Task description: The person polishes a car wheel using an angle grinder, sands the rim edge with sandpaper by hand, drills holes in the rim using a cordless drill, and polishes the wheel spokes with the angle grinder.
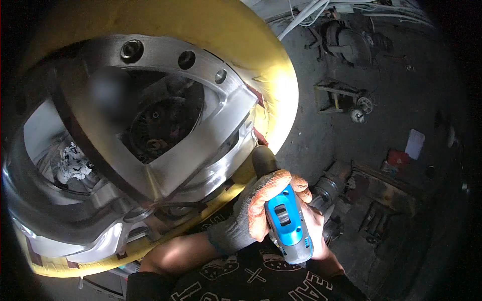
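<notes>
A blue and grey cordless drill [288, 228] is held in front of my chest, its dark nose pointing away from me toward the metal part. My left hand [251, 213], in a grey glove with an orange coating, is wrapped around the front of the drill. On the far side of its body, my right hand [315, 226] is closed around it, mostly hidden behind the housing. Just beyond the drill's nose is the edge of a large shiny metal casting [206, 145] with wide openings and round holes. Whether the tip touches it, I cannot tell.
A thick yellow ring [283, 95] surrounds the casting. On the dark floor to the right stand a small metal frame [334, 98], a red item [397, 157] and a white sheet [414, 144]. Machinery [351, 45] and white cables [306, 15] are farther back.
</notes>
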`<state>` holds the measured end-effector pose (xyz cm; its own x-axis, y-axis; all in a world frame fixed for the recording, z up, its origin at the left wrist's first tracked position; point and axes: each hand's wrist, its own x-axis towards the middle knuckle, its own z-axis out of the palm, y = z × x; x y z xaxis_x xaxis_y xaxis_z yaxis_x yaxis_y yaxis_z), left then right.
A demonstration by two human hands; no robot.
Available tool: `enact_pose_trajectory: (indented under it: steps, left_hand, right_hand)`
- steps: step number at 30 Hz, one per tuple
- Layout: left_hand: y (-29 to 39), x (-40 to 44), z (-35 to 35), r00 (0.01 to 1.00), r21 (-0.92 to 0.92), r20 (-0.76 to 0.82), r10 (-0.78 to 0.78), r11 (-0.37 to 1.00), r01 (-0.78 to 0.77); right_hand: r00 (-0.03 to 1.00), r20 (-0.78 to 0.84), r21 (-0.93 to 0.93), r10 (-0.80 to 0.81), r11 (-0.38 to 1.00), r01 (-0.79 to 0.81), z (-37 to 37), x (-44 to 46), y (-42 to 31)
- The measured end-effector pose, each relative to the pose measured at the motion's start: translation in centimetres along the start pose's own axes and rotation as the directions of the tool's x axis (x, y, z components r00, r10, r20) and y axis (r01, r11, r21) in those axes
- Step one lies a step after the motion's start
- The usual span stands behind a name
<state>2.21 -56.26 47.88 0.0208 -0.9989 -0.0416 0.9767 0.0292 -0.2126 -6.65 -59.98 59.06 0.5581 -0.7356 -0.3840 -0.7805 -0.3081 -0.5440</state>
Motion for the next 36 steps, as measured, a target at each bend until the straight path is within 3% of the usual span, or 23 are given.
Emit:
enact_pose_trajectory:
  steps: [2,3,4,5,14,17,19,20,21,24,29,32,33,35,36]
  left_hand:
    - [0.2,-0.1,-0.3,0.973,-0.009,0.158,0.171,0.985,-0.171]
    - [1.7,-0.1,0.5,0.989,-0.152,-0.047,-0.139,0.98,0.13]
    - [2.6,0.0,1.0,0.867,-0.343,-0.195,-0.458,0.86,0.377]
    - [2.7,0.2,1.1,0.867,-0.344,-0.196,-0.458,0.86,0.376]
    - [1.9,0.3,0.4,0.885,-0.348,-0.157,-0.438,0.863,0.365]
    - [0.9,-0.4,0.0,0.961,-0.179,-0.127,-0.247,0.958,0.222]
    - [1.7,-0.2,0.4,0.88,-0.399,-0.174,-0.441,0.849,0.347]
    - [1.6,-0.3,0.7,0.882,-0.398,-0.172,-0.439,0.85,0.345]
    - [1.3,-0.6,1.1,0.94,-0.281,-0.158,-0.303,0.926,0.251]
    - [1.5,-0.3,1.5,0.983,-0.145,-0.104,-0.149,0.981,0.133]
    - [1.6,0.0,0.3,0.977,-0.224,-0.127,-0.174,0.964,0.142]
    - [1.2,-0.1,-0.7,0.961,-0.212,-0.05,-0.271,0.943,0.255]
    - [0.1,-0.1,-1.0,0.994,-0.182,0.083,-0.064,0.98,0.078]
    - [-0.8,-0.3,-1.9,0.965,-0.177,0.218,0.144,0.979,-0.106]
    - [-0.8,-0.4,-2.4,0.992,-0.24,0.124,0.02,0.971,0.01]
  right_hand:
    - [1.0,0.008,-0.012,-0.025,1.0,0.025,-0.1,0.0,0.1]
    - [0.999,0.015,-0.026,-0.047,0.999,0.047,-0.2,0.0,0.1]
    - [0.999,0.016,-0.031,-0.044,0.999,0.044,-0.3,-0.2,0.2]
    - [0.999,0.019,-0.033,-0.04,0.999,0.041,-0.2,-0.2,0.2]
    - [0.999,-0.033,-0.057,-0.031,0.998,0.029,0.2,0.0,0.6]
    - [0.997,-0.063,-0.099,-0.055,0.994,0.048,0.3,-0.4,0.5]
    - [0.997,-0.064,-0.117,-0.044,0.992,0.036,0.2,-0.6,-0.1]
    - [0.998,-0.03,-0.141,-0.054,0.989,0.049,0.0,-0.6,-0.4]
    - [0.998,0.003,-0.165,-0.062,0.984,0.062,-0.1,-0.7,-0.7]
    - [0.999,0.03,-0.133,-0.025,0.991,0.029,-0.2,-0.8,-0.6]
    - [0.999,-0.034,-0.13,-0.011,0.991,0.007,0.3,-0.1,-0.4]
    - [0.998,-0.046,-0.174,-0.049,0.984,0.041,0.5,-0.2,-0.5]
    - [0.997,-0.054,-0.211,-0.063,0.976,0.051,0.5,-0.2,-0.5]
    - [0.995,-0.067,-0.21,-0.075,0.976,0.059,0.7,0.1,-0.6]
    - [0.993,-0.08,-0.206,-0.083,0.976,0.065,0.7,0.2,-0.7]
